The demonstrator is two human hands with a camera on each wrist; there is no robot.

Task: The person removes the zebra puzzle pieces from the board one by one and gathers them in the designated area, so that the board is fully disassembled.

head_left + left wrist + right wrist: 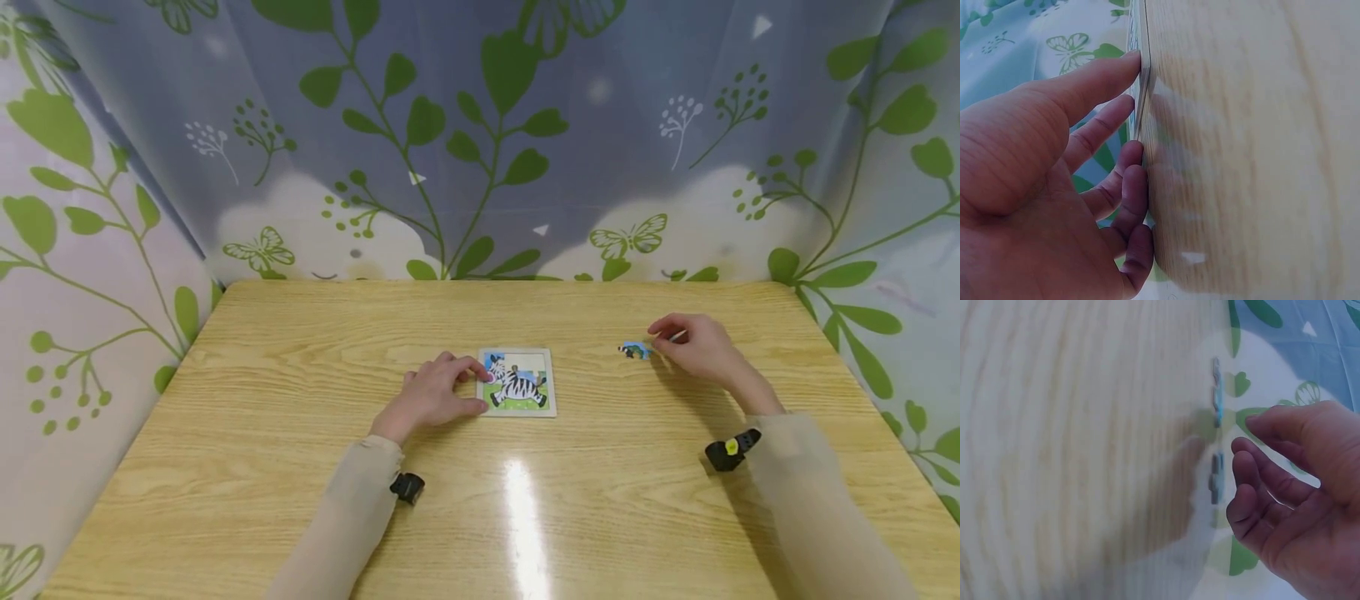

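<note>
Piece-picking, apparently
Left hand point(433, 393) touches square white-bordered zebra puzzle point(519, 390); right hand point(696, 343) (both grips released) should pinch blue-green jigsaw piece point(636, 351).

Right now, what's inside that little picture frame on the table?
Inside the frame, a zebra picture shows on green ground, with a pale gap toward the upper right. The left hand covers part of the left edge; what lies under it can't be seen.

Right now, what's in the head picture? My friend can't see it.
A person's left hand touches a zebra puzzle with a pale gap at its upper right. The right hand is near loose pieces on the wooden table, with leaf-patterned cloth behind.
</note>
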